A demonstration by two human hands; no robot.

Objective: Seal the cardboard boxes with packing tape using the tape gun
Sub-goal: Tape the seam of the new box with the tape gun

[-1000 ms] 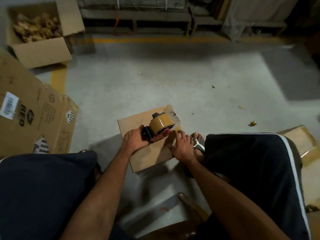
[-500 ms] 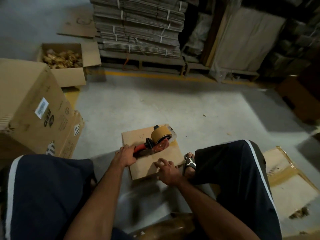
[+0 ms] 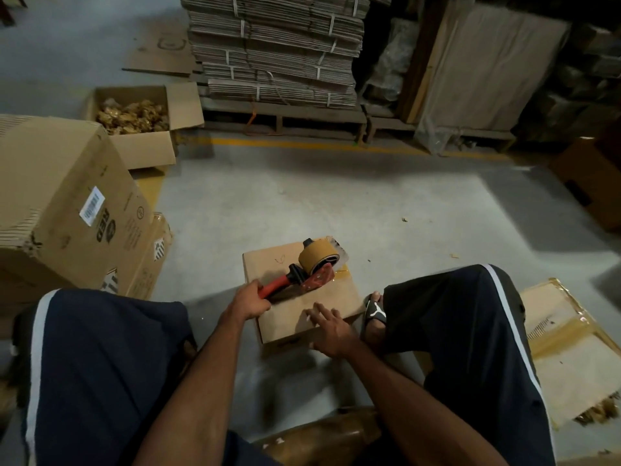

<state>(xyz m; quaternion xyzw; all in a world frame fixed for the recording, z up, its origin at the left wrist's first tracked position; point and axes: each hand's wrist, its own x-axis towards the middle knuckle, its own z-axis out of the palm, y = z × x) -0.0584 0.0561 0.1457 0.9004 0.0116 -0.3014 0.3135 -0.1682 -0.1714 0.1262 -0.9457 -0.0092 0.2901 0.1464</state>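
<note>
We see the left hand (image 3: 250, 299) wrapped around the red handle of the tape gun (image 3: 311, 269), fingers curled tight about the grip. The right hand (image 3: 331, 326) lies on the near part of the small cardboard box (image 3: 292, 311), fingers loosely spread and fairly straight, resting on the top face near its front edge.

The tape gun sits on top of the box, its long axis running on a diagonal: the handle points back toward the left hand at the lower left, and the roll of tan packing tape (image 3: 317, 258) points away to the upper right, near the box's far right corner. The roll stands on edge above the red frame.

The box rests on the grey concrete floor (image 3: 302, 203) between the person's knees, with a sandalled foot (image 3: 374, 311) just beside its right side.
</note>
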